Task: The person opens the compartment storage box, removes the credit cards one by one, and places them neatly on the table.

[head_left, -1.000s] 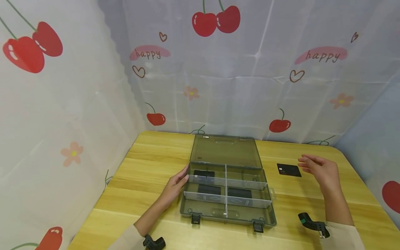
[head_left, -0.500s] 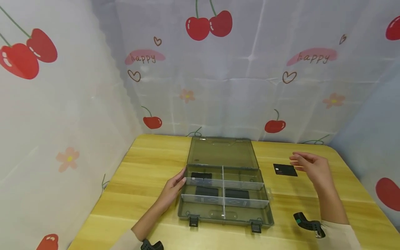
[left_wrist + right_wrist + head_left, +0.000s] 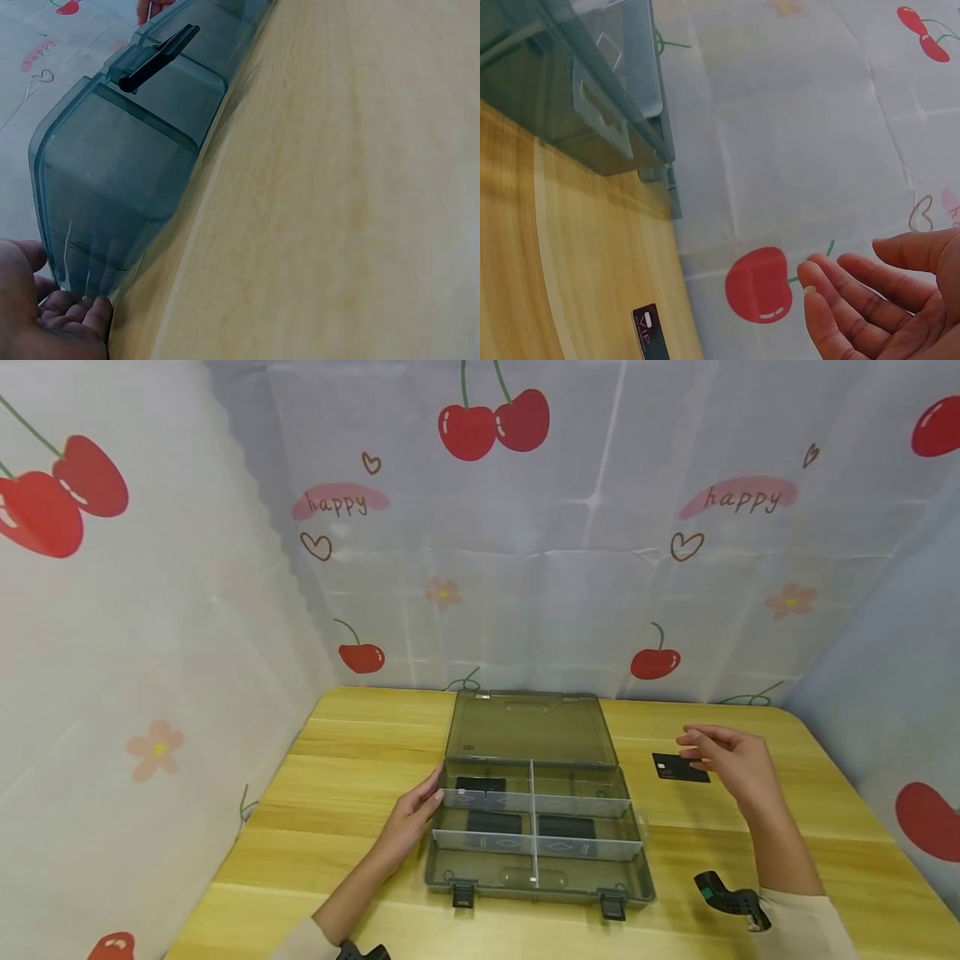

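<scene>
A smoky grey plastic compartment box [image 3: 540,891] lies on the table with its lid [image 3: 531,727] folded back. My left hand [image 3: 405,827] holds the box's left side, thumb at the rim and fingers along the outer wall; curled fingers show against it in the left wrist view. Black cards lie in three compartments: a back-left card [image 3: 480,784], a middle-left card [image 3: 493,821] and a middle-right card [image 3: 566,827]. Right of the box, a black card printed VIP [image 3: 667,767] lies flat. My right hand [image 3: 738,766] hovers over its right end, fingers loosely bent, holding nothing.
Wooden table [image 3: 367,727] surrounds the box. A white cherry-print curtain [image 3: 510,602] hangs behind and at both sides. Two black latches hang open at the box's front, including the left latch [image 3: 462,896]. Clear dividers split the box. A black wrist device [image 3: 731,902] sits on the right forearm.
My right hand has moved left over the VIP card, now covering part of its right end. My left hand stays at the box. The head view has shifted slightly.
</scene>
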`<state>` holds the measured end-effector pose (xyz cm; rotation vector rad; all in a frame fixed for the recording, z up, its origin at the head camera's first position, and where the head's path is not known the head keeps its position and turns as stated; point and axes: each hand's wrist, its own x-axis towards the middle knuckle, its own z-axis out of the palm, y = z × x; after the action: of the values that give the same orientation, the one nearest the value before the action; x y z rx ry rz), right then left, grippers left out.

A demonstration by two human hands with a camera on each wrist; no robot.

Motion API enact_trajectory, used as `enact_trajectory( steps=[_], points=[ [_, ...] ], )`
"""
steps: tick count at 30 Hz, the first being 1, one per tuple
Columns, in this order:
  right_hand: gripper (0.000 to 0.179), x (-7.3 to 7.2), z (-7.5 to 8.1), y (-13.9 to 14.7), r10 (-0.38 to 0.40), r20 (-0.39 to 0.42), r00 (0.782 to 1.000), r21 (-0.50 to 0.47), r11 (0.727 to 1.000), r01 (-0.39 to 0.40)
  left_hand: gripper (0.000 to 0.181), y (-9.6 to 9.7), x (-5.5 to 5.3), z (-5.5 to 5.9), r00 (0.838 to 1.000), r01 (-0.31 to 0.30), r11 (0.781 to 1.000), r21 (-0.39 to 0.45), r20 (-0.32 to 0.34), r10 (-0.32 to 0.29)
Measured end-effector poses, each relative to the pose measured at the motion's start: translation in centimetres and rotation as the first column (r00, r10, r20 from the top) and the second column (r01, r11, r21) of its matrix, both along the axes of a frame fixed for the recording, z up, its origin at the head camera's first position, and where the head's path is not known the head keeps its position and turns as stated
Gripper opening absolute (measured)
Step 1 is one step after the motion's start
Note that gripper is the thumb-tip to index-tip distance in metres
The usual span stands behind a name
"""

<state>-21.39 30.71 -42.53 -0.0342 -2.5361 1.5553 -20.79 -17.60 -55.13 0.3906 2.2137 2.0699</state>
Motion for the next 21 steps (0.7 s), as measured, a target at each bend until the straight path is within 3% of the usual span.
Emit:
enact_trajectory(
  steps=[8, 13, 21],
  points=[
    [0.052, 0.4, 0.3, -1.2, 0.05, -0.007, 0.999, -0.023, 0.998, -0.05, 0.056, 0.1, 0.3, 0.0, 1.0, -0.007, 1.0, 0.002, -0.007, 0.007],
    [0.05, 0.6, -0.1, -2.3, 0.102, 0.044, 0.994, -0.037, 0.994, -0.101, 0.056, 0.2, 0.3, 0.0, 1.0, -0.013, 1.0, 0.006, -0.002, 0.013],
    [0.045, 1.4, -0.5, -3.2, 0.138, 0.077, 0.987, 0.014, 0.99, -0.14, 0.055, 0.2, 0.2, 0.2, 1.0, -0.011, 1.0, -0.014, -0.004, 0.011]
  ],
)
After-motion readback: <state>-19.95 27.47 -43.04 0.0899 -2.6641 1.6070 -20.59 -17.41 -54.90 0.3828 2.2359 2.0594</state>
